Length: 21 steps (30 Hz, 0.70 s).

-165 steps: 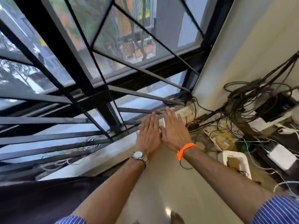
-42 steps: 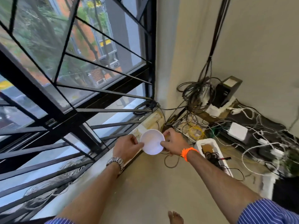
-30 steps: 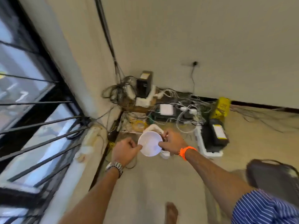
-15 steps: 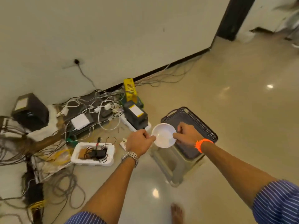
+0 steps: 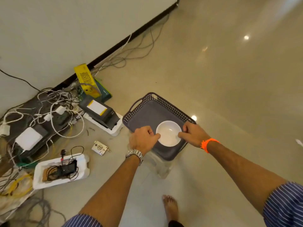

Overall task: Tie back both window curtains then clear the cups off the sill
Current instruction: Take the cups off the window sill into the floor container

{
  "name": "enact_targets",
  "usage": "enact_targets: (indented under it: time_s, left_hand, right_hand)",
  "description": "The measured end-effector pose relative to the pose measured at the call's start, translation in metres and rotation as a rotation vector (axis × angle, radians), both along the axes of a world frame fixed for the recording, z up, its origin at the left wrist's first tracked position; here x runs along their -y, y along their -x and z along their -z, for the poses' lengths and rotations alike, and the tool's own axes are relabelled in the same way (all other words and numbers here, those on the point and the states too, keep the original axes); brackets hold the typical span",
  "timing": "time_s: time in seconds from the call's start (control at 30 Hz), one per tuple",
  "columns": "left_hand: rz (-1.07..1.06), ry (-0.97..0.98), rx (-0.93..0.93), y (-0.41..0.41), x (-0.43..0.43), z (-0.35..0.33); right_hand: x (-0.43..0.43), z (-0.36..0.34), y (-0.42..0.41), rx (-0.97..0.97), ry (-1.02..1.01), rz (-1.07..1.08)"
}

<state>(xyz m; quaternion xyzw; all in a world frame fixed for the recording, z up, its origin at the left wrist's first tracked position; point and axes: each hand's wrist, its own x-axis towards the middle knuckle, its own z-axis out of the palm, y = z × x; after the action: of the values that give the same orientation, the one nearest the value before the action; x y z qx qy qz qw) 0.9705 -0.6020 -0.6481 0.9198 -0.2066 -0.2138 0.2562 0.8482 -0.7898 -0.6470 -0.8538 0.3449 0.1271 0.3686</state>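
A white, empty cup (image 5: 168,135), round and seen from above, hangs over the near part of a dark grey perforated tray (image 5: 147,112) that rests on a pale stool. My left hand (image 5: 142,140) pinches the cup's left rim and my right hand (image 5: 192,134) pinches its right rim. Whether the cup touches the tray floor I cannot tell. The window, its sill and the curtains are out of view.
A tangle of cables and power adapters (image 5: 41,115) lies along the wall at left, with a black box on foam (image 5: 101,112), a yellow carton (image 5: 86,81), a white foam tray of wires (image 5: 62,169) and a small metal lock (image 5: 100,147). My bare foot (image 5: 170,205) stands on glossy floor.
I have turned away from the window, carrying the cup in both hands. It has gone from above the cable pile to over the grey tray and sits lower now.
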Motion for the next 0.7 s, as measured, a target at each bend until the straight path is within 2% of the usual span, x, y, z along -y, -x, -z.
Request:
enact_targets:
  time_s: [0.17, 0.33, 0.47, 0.7]
  left_hand:
    - [0.069, -0.109, 0.052, -0.006, 0.021, 0.057]
    - [0.201, -0.311, 0.345, -0.008, 0.028, 0.093]
    - [0.302, -0.400, 0.484, -0.009, 0.030, 0.105]
    - [0.357, -0.520, 0.394, -0.005, 0.031, 0.118]
  right_hand:
    - [0.020, 0.062, -0.005, -0.142, 0.164, -0.160]
    - [0.011, 0.099, -0.014, -0.187, 0.394, -0.339]
    - [0.009, 0.114, -0.013, -0.186, 0.485, -0.442]
    - [0.001, 0.124, -0.005, -0.249, 0.531, -0.511]
